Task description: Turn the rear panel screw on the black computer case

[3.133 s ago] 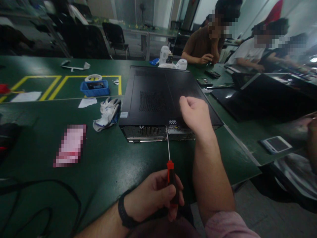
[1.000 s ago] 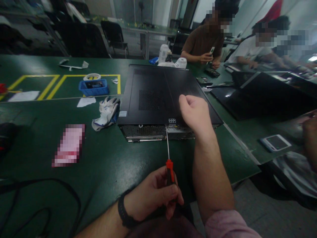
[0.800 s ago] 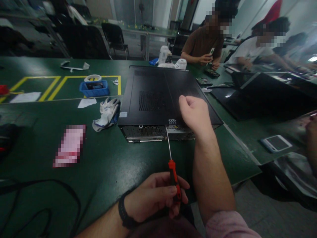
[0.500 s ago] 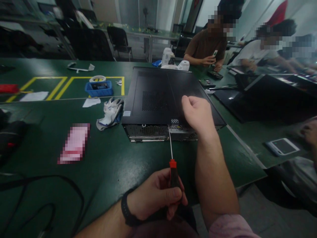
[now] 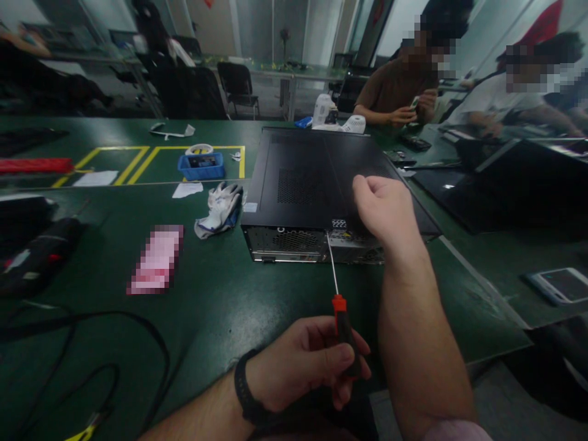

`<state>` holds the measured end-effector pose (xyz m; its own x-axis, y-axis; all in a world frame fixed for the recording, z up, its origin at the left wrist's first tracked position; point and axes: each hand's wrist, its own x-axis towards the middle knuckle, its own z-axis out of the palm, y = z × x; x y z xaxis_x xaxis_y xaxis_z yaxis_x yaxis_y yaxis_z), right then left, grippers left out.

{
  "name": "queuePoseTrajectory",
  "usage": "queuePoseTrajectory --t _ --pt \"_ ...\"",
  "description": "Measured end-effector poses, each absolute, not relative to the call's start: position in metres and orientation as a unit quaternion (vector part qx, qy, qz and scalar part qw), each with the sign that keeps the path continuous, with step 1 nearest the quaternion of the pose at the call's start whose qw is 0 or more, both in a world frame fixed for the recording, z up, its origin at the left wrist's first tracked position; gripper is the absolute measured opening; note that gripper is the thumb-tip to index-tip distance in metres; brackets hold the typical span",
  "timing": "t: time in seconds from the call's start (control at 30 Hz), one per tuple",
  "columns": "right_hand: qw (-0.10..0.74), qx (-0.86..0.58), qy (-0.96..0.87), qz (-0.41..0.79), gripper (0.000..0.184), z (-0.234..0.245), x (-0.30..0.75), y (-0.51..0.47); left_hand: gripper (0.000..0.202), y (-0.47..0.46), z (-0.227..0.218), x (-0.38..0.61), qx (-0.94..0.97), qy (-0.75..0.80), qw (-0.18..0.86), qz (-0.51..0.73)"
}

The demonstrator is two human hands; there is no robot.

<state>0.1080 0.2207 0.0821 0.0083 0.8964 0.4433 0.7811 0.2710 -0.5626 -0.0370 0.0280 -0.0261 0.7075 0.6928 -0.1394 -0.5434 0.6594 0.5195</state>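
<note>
A: What's in your left hand (image 5: 316, 358)? The screwdriver (image 5: 344, 334): your thumb and fingers are closed around its dark grip, and the shaft points away from you.

B: And its tip reaches the near face of the case (image 5: 303, 162), around the middle, just under the top edge. The spot itself is too small for us to tell what the tip meets.

A: Your right hand (image 5: 386, 205) is curled into a fist over the case, at the right part of its top. Your fingertips are hidden, so we can't tell whether anything is tucked inside.

B: The case lies flat on the green table (image 5: 225, 318), straight ahead of you. Just left of it you have the gloves (image 5: 223, 208), with the paper (image 5: 187, 190) and the blue tray (image 5: 201, 168) farther back.

A: Nearer you on the left is the pink item (image 5: 158, 260), blurred out. Beyond the case, to your right, a person in brown (image 5: 397, 92) holds something small in both hands.
</note>
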Motion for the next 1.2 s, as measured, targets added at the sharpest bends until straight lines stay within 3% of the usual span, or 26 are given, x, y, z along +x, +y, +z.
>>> queuePoseTrajectory --t 0.43,0.8,1.2 --pt "0.383 -0.592 -0.704 0.077 0.049 0.081 0.109 0.221 0.057 0.03 -0.02 -0.038 0.262 0.21 0.874 0.351" --pt "0.371 -0.593 -0.711 0.077 0.049 0.081 0.109 0.22 0.039 0.028 -0.028 -0.042 0.224 0.164 0.894 0.351" --pt "0.362 -0.601 -0.708 0.079 0.048 0.083 0.108 0.219 0.039 0.028 -0.024 -0.04 0.223 0.154 0.894 0.357"
